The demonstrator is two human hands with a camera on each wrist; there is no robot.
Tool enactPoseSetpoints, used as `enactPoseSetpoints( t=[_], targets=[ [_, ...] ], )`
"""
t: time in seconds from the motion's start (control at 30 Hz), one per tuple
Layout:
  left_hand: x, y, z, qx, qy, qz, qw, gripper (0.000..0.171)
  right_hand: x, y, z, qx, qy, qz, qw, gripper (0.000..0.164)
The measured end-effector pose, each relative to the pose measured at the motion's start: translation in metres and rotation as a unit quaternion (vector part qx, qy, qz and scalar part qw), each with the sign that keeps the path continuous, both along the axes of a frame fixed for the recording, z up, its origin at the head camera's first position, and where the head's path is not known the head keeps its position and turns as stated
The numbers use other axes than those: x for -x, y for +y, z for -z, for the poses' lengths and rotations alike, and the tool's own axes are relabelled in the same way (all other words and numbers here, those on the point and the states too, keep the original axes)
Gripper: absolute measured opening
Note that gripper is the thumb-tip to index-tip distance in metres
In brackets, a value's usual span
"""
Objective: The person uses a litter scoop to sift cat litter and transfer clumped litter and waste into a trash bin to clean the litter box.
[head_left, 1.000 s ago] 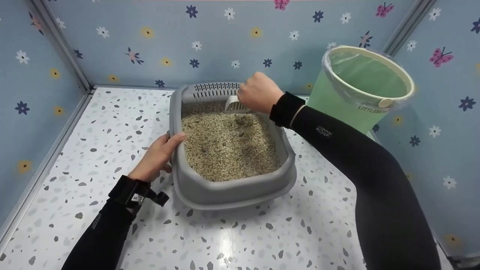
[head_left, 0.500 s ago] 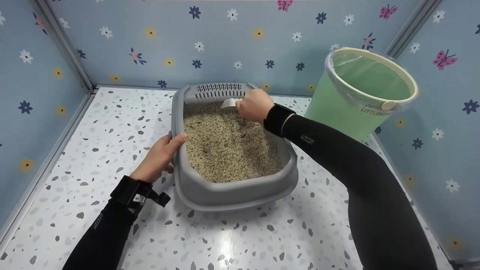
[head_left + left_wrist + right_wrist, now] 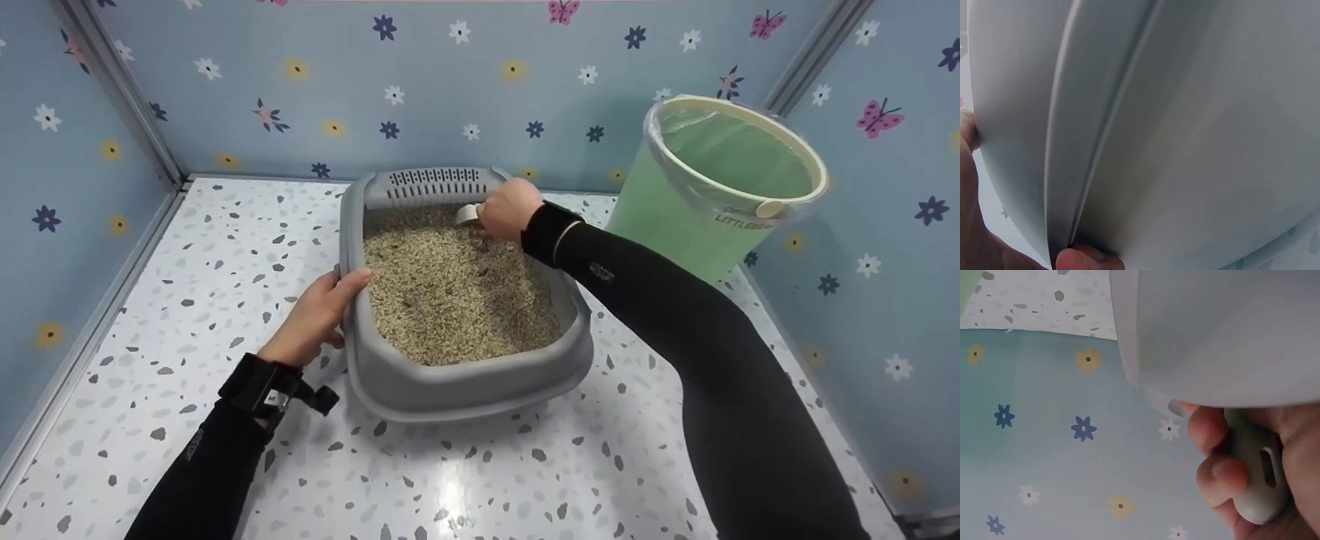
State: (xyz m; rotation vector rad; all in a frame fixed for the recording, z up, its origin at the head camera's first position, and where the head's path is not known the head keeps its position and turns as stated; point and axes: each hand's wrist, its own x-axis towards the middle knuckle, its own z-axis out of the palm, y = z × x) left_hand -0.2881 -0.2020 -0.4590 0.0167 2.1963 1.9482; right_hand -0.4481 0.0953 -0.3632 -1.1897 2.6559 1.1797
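A grey litter box (image 3: pixel 465 390) filled with tan granular litter (image 3: pixel 442 300) stands on the speckled surface. My left hand (image 3: pixel 319 311) grips its left side, the thumb over the rim and fingers beneath the outer edge. In the left wrist view, fingertips (image 3: pixel 1081 259) curl under the lip of the box. My right hand (image 3: pixel 511 210) holds a litter scoop (image 3: pixel 468 215) over the far right part of the litter. The scoop's slotted handle (image 3: pixel 1258 478) lies inside the curled fingers in the right wrist view. Its lower part is hidden by the hand and the box wall.
A green bin (image 3: pixel 667 217) with a clear liner and cream rim stands at the back right, beside the right forearm. Flower-patterned panels (image 3: pixel 435 82) enclose the back and both sides. White speckled surface (image 3: pixel 225 247) extends around the box.
My right hand has come down toward the litter, and the scoop's slotted part that showed earlier is now mostly out of sight. The left hand keeps its hold on the box.
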Motion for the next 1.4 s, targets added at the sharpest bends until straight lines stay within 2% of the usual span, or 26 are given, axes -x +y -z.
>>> enactPoseSetpoints(
  t=[0.13, 0.23, 0.33, 0.53, 0.73, 0.9, 1.1, 1.23, 1.4],
  targets=[
    [0.000, -0.001, 0.000, 0.002, 0.002, 0.002, 1.0000, 0.077, 0.004, 0.000, -0.005, 0.023, 0.022, -0.004, 0.999, 0.043],
    [0.000, -0.001, 0.000, 0.003, 0.002, 0.001, 1.0000, 0.077, -0.004, -0.003, -0.019, 0.039, 0.040, -0.010, 0.998, 0.053],
    [0.000, 0.000, 0.000, 0.006, 0.001, -0.003, 1.0000, 0.078, -0.014, -0.009, -0.034, 0.030, 0.042, -0.007, 0.999, 0.056],
    [0.000, 0.002, 0.001, 0.013, -0.007, -0.013, 0.9998, 0.078, -0.020, -0.024, -0.050, 0.009, 0.003, 0.013, 1.000, 0.054],
    [0.000, 0.002, 0.002, 0.007, -0.002, -0.005, 1.0000, 0.079, -0.013, -0.028, -0.059, 0.031, -0.064, 0.066, 0.995, 0.041],
    [-0.001, 0.000, 0.001, -0.004, 0.002, 0.000, 1.0000, 0.076, -0.002, -0.026, -0.067, 0.054, -0.120, 0.119, 0.984, 0.028],
    [-0.002, 0.000, 0.001, 0.002, 0.009, 0.004, 0.9999, 0.076, 0.007, -0.017, -0.078, 0.057, -0.197, 0.191, 0.960, 0.032],
    [-0.002, 0.000, 0.001, 0.008, 0.012, 0.004, 0.9999, 0.079, 0.007, -0.011, -0.084, 0.058, -0.216, 0.219, 0.950, 0.031],
    [-0.002, 0.001, 0.002, 0.005, 0.015, 0.003, 0.9999, 0.076, 0.008, -0.006, -0.086, 0.085, -0.237, 0.244, 0.937, 0.027]
  ],
)
